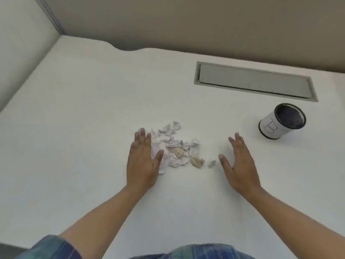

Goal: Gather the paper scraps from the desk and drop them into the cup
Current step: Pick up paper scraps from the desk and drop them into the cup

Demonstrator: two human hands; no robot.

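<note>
A loose heap of crumpled paper scraps (177,148), white with a few tan ones, lies in the middle of the white desk (93,128). My left hand (142,161) lies flat with straight fingers against the heap's left side, covering some scraps. My right hand (238,163) is spread open to the right of the heap, apart from it, with one small scrap (211,163) just left of its thumb. The cup (280,121), white-wrapped with a dark mesh inside, stands upright at the right, beyond my right hand.
A grey recessed cable hatch (253,81) is set into the desk behind the cup. Beige partition walls (186,21) close off the back and left. My blue plaid shirt shows at the bottom edge.
</note>
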